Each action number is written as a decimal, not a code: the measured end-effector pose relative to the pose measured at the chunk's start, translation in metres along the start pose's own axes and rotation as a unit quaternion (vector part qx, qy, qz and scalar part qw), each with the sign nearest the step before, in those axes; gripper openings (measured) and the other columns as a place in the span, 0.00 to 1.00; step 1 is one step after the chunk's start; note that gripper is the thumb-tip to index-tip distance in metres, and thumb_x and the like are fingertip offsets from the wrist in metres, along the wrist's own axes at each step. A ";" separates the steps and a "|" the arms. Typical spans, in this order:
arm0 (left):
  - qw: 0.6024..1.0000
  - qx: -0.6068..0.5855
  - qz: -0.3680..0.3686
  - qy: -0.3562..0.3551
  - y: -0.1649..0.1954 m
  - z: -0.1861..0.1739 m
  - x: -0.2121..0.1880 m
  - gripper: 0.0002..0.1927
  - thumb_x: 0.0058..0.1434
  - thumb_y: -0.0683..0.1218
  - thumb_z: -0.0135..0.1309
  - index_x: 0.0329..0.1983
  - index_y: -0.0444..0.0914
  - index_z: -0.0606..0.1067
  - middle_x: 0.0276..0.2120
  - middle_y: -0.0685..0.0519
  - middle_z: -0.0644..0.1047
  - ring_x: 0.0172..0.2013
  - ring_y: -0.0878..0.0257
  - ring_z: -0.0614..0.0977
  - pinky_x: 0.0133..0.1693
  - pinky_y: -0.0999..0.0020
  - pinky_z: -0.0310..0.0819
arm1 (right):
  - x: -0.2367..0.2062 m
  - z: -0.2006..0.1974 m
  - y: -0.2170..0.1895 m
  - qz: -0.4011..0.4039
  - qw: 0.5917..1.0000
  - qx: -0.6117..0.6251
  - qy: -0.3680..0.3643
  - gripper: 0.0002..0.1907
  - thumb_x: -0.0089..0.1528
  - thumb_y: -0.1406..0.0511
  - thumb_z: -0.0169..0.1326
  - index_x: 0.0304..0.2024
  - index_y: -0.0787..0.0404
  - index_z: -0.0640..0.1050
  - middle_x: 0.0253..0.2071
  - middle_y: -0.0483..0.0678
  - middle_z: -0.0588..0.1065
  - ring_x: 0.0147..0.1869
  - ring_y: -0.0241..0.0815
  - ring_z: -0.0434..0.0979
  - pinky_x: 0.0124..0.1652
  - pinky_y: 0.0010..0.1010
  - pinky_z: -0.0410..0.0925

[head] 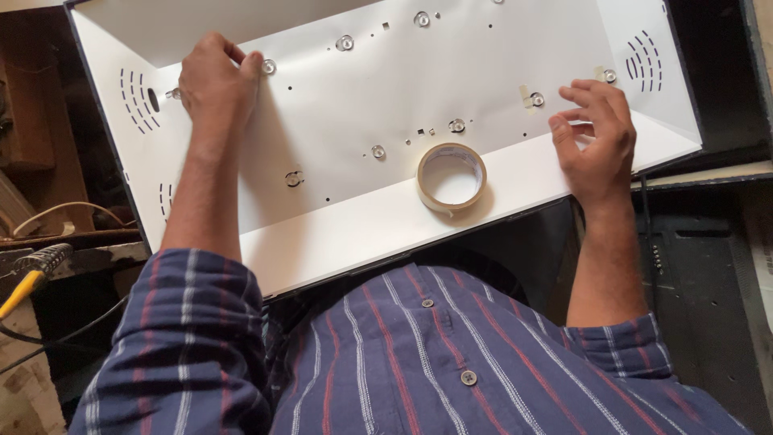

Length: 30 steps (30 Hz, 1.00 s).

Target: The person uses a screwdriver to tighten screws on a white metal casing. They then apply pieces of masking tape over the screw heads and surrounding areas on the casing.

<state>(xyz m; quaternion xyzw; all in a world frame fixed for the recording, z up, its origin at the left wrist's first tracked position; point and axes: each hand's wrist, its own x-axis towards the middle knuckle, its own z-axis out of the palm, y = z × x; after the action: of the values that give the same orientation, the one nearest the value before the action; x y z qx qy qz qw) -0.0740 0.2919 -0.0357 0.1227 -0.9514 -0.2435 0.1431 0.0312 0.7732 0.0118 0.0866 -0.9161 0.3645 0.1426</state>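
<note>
The left hand (216, 80) rests on the back panel of a white sheet-metal housing (362, 89), fingers curled and bunched at a small round clear lens (268, 66) near the upper left; the fingertips press at or just beside it, and whether they pinch anything I cannot tell; the right hand (596, 141) lies on the housing's right part, fingers loosely spread and bent, holding nothing, its fingertips just beside a lens taped down with a pale strip (531, 99); a roll of beige tape (451, 177) lies flat on the lower flange between the two hands, nearer the right hand and apart from both.

The housing is smooth, matt white, folded into a shallow tray with angled side walls; more round lenses dot the panel in two loose rows, with small square and round punched holes among them; curved vent slots (642, 60) are cut in the right wall, and similar ones in the left; the tape roll is a thick ring with a wide hollow core.

The near flange edge runs diagonally just above the person's striped blue shirt (419, 354); the panel between the hands is bare apart from lenses; a dark box (708, 266) sits to the right, and a yellow-handled tool (28, 278) with wires lies to the left, well apart from the hands.
</note>
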 end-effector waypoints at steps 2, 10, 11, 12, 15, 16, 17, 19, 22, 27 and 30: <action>0.998 -0.015 -0.030 -0.057 -0.005 0.000 0.002 0.14 0.59 0.52 0.69 0.33 0.38 0.79 0.33 0.44 0.83 0.34 0.49 0.84 0.41 0.55 0.77 | -0.001 0.001 -0.003 0.001 1.000 0.001 -0.002 0.16 0.69 0.73 0.59 0.59 0.68 0.78 0.65 0.59 0.71 0.54 0.47 0.83 0.50 0.32 0.79; 0.989 -0.054 -0.047 -0.130 -0.009 -0.007 0.004 0.11 0.58 0.48 0.69 0.38 0.39 0.80 0.36 0.48 0.82 0.36 0.55 0.85 0.42 0.60 0.79 | -0.004 0.002 -0.005 -0.009 1.000 -0.006 -0.008 0.16 0.68 0.74 0.58 0.59 0.68 0.78 0.65 0.58 0.71 0.53 0.47 0.83 0.50 0.32 0.80; 0.989 -0.049 -0.043 -0.135 -0.009 -0.009 0.004 0.11 0.59 0.48 0.69 0.39 0.39 0.80 0.36 0.48 0.82 0.36 0.55 0.85 0.41 0.59 0.79 | -0.004 0.002 -0.004 -0.013 1.000 -0.005 -0.008 0.16 0.67 0.74 0.58 0.59 0.69 0.78 0.64 0.58 0.71 0.53 0.47 0.83 0.50 0.32 0.80; 0.989 -0.043 -0.038 -0.139 -0.007 -0.012 0.003 0.12 0.60 0.47 0.70 0.40 0.38 0.80 0.36 0.48 0.82 0.36 0.54 0.85 0.41 0.59 0.79 | -0.004 0.002 -0.004 -0.017 1.000 -0.004 -0.006 0.16 0.67 0.75 0.58 0.58 0.69 0.78 0.64 0.59 0.71 0.53 0.47 0.83 0.49 0.32 0.79; 0.965 -0.100 -0.104 -0.218 0.006 -0.028 -0.002 0.17 0.54 0.43 0.69 0.44 0.39 0.76 0.41 0.48 0.78 0.36 0.56 0.85 0.38 0.59 0.83 | -0.007 0.001 -0.009 -0.060 0.997 -0.049 0.005 0.14 0.69 0.75 0.58 0.57 0.67 0.79 0.61 0.58 0.74 0.53 0.47 0.83 0.50 0.32 0.79; 0.975 -0.081 -0.007 -0.205 0.015 -0.033 -0.010 0.19 0.52 0.41 0.71 0.45 0.38 0.76 0.43 0.46 0.78 0.39 0.53 0.83 0.41 0.57 0.80 | -0.007 0.001 -0.014 -0.080 0.994 -0.070 0.010 0.13 0.70 0.75 0.59 0.57 0.66 0.79 0.61 0.58 0.75 0.53 0.47 0.83 0.51 0.32 0.79; 0.976 -0.061 0.090 -0.190 0.028 -0.039 -0.020 0.22 0.50 0.40 0.72 0.46 0.37 0.77 0.45 0.44 0.77 0.42 0.51 0.82 0.44 0.56 0.78 | -0.011 -0.001 -0.020 -0.086 0.994 -0.060 0.011 0.13 0.68 0.75 0.59 0.56 0.66 0.79 0.60 0.58 0.75 0.53 0.47 0.83 0.50 0.32 0.78; 0.945 -0.110 0.262 -0.164 0.057 -0.053 -0.048 0.25 0.49 0.36 0.72 0.51 0.36 0.77 0.50 0.43 0.76 0.51 0.47 0.77 0.53 0.55 0.72 | -0.028 -0.005 -0.040 -0.096 0.995 -0.037 0.009 0.15 0.66 0.76 0.59 0.55 0.66 0.79 0.58 0.57 0.77 0.53 0.49 0.82 0.50 0.34 0.76; 0.918 -0.160 0.245 -0.268 0.115 -0.043 -0.126 0.28 0.51 0.30 0.57 0.57 0.39 0.76 0.64 0.41 0.69 0.61 0.44 0.70 0.60 0.56 0.68 | -0.053 -0.005 -0.075 -0.082 0.996 0.007 -0.017 0.16 0.64 0.74 0.60 0.54 0.64 0.78 0.59 0.54 0.77 0.61 0.51 0.81 0.59 0.38 0.75; 0.863 -0.063 0.457 -0.205 0.159 -0.050 -0.188 0.13 0.53 0.40 0.56 0.44 0.34 0.77 0.64 0.38 0.69 0.69 0.40 0.65 0.67 0.49 0.60 | -0.068 0.012 -0.112 -0.125 0.989 0.048 -0.060 0.30 0.57 0.62 0.67 0.59 0.64 0.74 0.62 0.59 0.71 0.65 0.58 0.73 0.62 0.44 0.69; 0.848 -0.123 0.471 -0.208 0.169 -0.068 -0.188 0.10 0.54 0.42 0.54 0.38 0.33 0.73 0.49 0.40 0.77 0.61 0.44 0.75 0.69 0.43 0.57 | -0.073 0.020 -0.121 -0.120 0.990 0.066 -0.044 0.37 0.57 0.58 0.69 0.64 0.65 0.71 0.66 0.60 0.68 0.70 0.59 0.70 0.66 0.45 0.67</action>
<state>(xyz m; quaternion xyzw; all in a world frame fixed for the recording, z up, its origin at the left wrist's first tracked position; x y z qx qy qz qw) 0.0957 0.4632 0.0660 -0.4121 -0.8648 -0.2819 0.0533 0.1277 0.6762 0.0522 0.2213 -0.8784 0.4002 0.1387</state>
